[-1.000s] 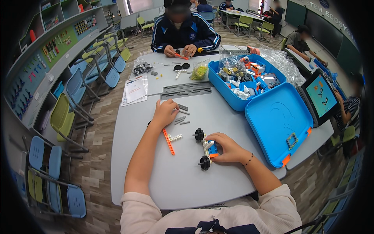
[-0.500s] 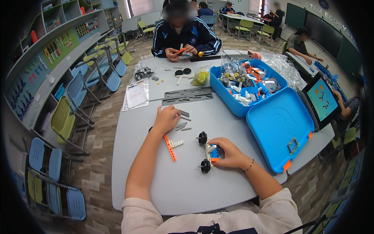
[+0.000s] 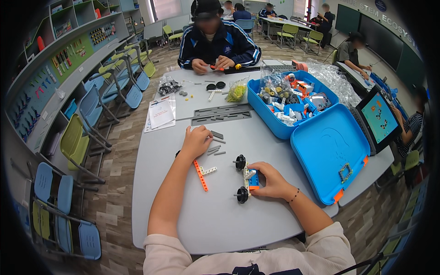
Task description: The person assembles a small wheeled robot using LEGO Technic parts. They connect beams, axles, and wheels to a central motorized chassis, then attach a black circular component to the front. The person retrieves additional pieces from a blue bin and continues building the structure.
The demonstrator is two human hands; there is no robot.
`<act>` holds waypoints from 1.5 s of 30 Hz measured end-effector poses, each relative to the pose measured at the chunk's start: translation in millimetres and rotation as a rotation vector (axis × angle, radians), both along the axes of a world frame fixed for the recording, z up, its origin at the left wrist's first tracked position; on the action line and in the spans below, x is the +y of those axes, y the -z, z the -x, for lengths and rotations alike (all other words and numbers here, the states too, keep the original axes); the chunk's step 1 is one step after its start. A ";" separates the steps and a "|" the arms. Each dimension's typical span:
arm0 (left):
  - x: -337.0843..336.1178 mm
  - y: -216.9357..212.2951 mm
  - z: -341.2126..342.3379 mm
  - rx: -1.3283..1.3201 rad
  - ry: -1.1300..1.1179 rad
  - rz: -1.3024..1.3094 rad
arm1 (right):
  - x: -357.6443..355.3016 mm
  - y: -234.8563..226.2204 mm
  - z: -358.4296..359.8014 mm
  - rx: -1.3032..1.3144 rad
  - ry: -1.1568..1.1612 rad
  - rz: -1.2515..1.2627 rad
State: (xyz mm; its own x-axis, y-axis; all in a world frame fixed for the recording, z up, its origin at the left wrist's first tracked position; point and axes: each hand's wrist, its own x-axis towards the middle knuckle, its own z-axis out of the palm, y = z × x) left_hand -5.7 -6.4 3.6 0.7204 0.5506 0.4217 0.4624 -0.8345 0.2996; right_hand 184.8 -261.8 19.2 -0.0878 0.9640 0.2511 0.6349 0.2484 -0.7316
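My right hand (image 3: 271, 179) grips a small wheeled build from the right, thumb and fingers around its blue and orange bricks (image 3: 253, 182). A white beam runs along its left side, and black wheels (image 3: 242, 195) on grey axles sit at both ends. My left hand (image 3: 198, 141) rests on the table, fingers bent and apart, beside several loose grey axles (image 3: 214, 149). Its fingertips are partly hidden. Between my arms lies an orange beam (image 3: 200, 176) with a white angled beam (image 3: 209, 170) joined to it; a dark round part shows partly behind my left wrist.
A blue bin (image 3: 275, 112) full of bricks stands at the right, its lid (image 3: 330, 151) open towards me, with a laptop (image 3: 378, 117) beyond. A grey tray (image 3: 220, 120) of axles, paper sheets (image 3: 161, 114) and a yellow-green bag (image 3: 237, 91) lie farther off. Across sits a person (image 3: 217, 46) handling parts.
Both my hands and the wheeled build keep nearly the same place. The person across has lowered the orange piece towards the table, and small grey parts now show near the far bag.
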 end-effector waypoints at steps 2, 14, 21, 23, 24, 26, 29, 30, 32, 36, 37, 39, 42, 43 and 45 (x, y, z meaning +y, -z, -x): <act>-0.1 0.1 0.1 0.003 -0.001 -0.002 | 0.0 0.1 -0.4 -0.002 0.000 -0.013; 0.4 0.7 0.3 0.006 0.003 -0.008 | 0.4 1.5 -1.1 0.042 0.038 0.006; 1.1 0.8 0.2 0.020 0.001 -0.010 | 0.4 2.4 -0.7 -0.007 0.060 -0.013; 1.0 1.0 0.3 0.020 0.000 -0.010 | 0.4 2.5 -0.7 -0.006 0.061 -0.007; 1.0 1.0 0.3 0.020 -0.001 -0.011 | 0.5 2.6 -0.6 -0.011 0.059 -0.009; 0.9 1.0 0.4 0.018 0.000 -0.012 | 0.7 2.8 -0.4 -0.022 0.055 -0.013; 1.0 1.0 0.5 0.013 0.003 -0.013 | 0.8 3.3 0.2 -0.020 0.055 -0.027; 1.1 1.1 0.5 0.012 0.003 -0.012 | 0.8 3.5 0.3 -0.019 0.054 -0.029; 1.4 1.5 0.5 0.011 0.004 -0.011 | 0.6 3.9 0.5 -0.017 0.054 -0.032; 2.8 3.0 0.3 0.013 0.001 -0.017 | 0.3 4.5 0.5 -0.019 0.053 -0.027; 3.1 3.3 0.2 0.013 -0.005 -0.030 | 0.4 4.4 0.5 -0.017 0.052 -0.026; 3.3 3.4 0.2 0.011 0.001 -0.022 | 0.4 4.1 0.8 -0.011 0.053 -0.018; 2.4 2.0 0.2 0.002 0.007 -0.018 | 0.1 3.1 1.1 -0.008 0.056 -0.005; 1.8 1.3 0.2 0.002 0.001 -0.021 | -0.1 2.8 1.3 -0.013 0.055 -0.006; 0.3 -0.1 0.2 0.008 0.004 -0.004 | -0.1 2.3 1.5 -0.027 0.052 -0.019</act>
State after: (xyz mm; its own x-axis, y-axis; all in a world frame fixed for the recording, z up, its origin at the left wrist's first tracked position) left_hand -5.9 -6.1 3.8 0.7263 0.5456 0.4181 0.4612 -0.8378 0.2921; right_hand 183.2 -261.9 16.9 -0.0451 0.9626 0.2673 0.6669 0.2282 -0.7094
